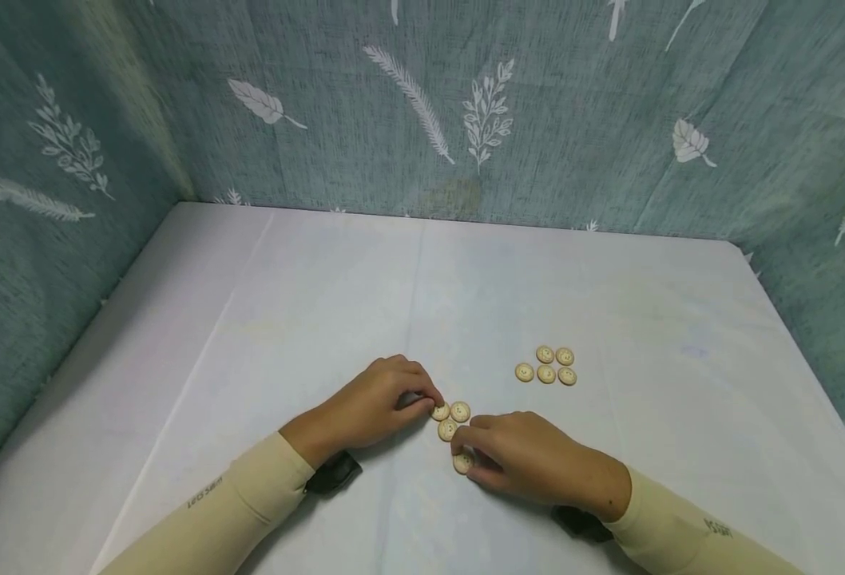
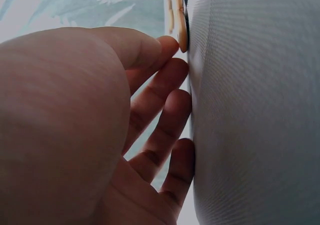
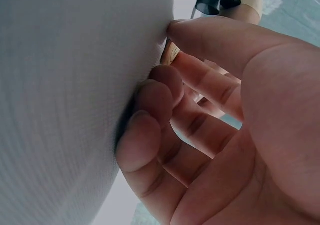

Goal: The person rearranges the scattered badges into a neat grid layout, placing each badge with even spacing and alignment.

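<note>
Two small groups of round, light wooden-looking buttons lie on the white-covered table. My left hand (image 1: 386,403) reaches in from the left, its thumb and index fingertips touching the edge of the upper-left button (image 1: 440,412) of the near group. Beside that lie another button (image 1: 460,411) and, just below, a third button (image 1: 447,430). My right hand (image 1: 526,455) grips the lowest button (image 1: 463,462) between thumb and fingers. That button (image 3: 172,53) shows between them in the right wrist view. In the left wrist view, the other left fingertips (image 2: 180,102) rest on the cloth.
Farther back to the right, several buttons (image 1: 546,374) lie in two short rows. White cloth covers the table (image 1: 307,279). Green leaf-patterned fabric (image 1: 351,120) rises behind the table and at its sides. Dark wrist devices (image 1: 332,473) sit under both wrists.
</note>
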Demonstrator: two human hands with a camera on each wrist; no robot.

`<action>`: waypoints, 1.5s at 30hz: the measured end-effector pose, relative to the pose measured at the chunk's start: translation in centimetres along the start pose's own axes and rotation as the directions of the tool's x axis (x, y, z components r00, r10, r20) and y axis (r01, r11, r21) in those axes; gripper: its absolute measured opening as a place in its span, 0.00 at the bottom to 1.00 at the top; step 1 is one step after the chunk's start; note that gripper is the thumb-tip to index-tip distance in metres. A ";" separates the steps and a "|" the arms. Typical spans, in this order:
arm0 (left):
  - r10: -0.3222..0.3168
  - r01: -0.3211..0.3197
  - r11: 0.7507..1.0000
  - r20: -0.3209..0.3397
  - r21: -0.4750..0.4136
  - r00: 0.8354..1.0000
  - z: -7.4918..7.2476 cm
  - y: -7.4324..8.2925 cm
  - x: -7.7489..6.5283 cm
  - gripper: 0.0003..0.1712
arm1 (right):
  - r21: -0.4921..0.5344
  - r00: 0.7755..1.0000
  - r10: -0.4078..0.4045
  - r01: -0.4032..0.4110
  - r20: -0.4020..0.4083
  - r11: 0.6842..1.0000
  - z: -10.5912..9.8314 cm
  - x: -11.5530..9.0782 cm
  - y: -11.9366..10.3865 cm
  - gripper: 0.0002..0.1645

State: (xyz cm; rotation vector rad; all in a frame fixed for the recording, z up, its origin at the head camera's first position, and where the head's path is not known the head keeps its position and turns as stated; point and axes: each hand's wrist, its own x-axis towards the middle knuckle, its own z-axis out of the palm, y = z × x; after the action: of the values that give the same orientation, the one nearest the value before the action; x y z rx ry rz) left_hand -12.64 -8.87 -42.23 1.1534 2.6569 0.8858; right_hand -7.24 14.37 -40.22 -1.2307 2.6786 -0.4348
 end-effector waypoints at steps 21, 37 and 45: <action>0.005 -0.005 1.000 -0.006 -0.010 1.000 -0.1 0.1 0.0 0.07 | -0.024 1.000 -0.015 0.015 -0.010 1.000 0.0 -0.1 -0.1 0.07; 0.006 -0.005 1.000 -0.011 0.008 1.000 -0.1 0.2 0.0 0.06 | -0.049 0.999 -0.034 0.034 -0.006 0.998 0.0 -0.1 0.0 0.07; -0.004 0.004 1.000 0.000 0.005 1.000 0.1 0.1 0.0 0.07 | -0.042 0.999 -0.040 0.040 -0.004 0.998 0.1 -0.3 0.0 0.07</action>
State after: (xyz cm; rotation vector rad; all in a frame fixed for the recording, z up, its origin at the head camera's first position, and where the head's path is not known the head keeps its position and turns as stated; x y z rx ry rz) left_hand -12.52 -8.78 -42.28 1.1486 2.6617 0.8788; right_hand -7.01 14.53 -40.33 -1.2985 2.6848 -0.3890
